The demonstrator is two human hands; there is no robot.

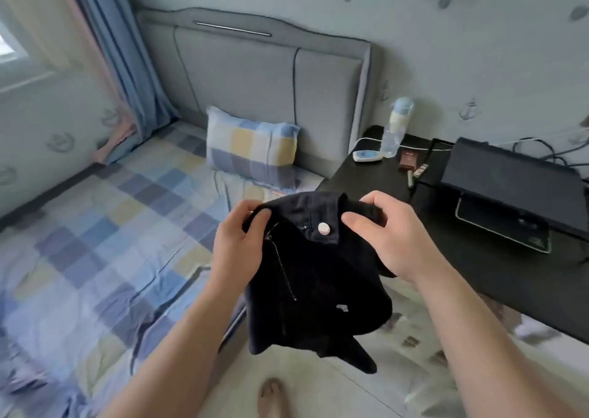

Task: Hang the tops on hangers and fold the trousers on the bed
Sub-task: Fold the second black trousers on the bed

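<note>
A pair of black trousers (318, 290) hangs in the air in front of me, beside the bed's right edge, its waistband up. A white button and an open zip show at the top. My left hand (237, 242) pinches the waistband at its left end. My right hand (389, 232) grips the waistband at its right end, thumb on the front. The legs hang bunched below the hands. The bed (95, 242), with a blue and yellow checked sheet, lies to the left. No hangers or tops are in view.
A checked pillow (251, 146) leans on the grey headboard (271, 76). On the right a black desk (446, 242) carries a printer (510, 178), a clear bottle (396, 127), a small white device and small items. Tiled floor (350, 385) lies below; blue curtains hang far left.
</note>
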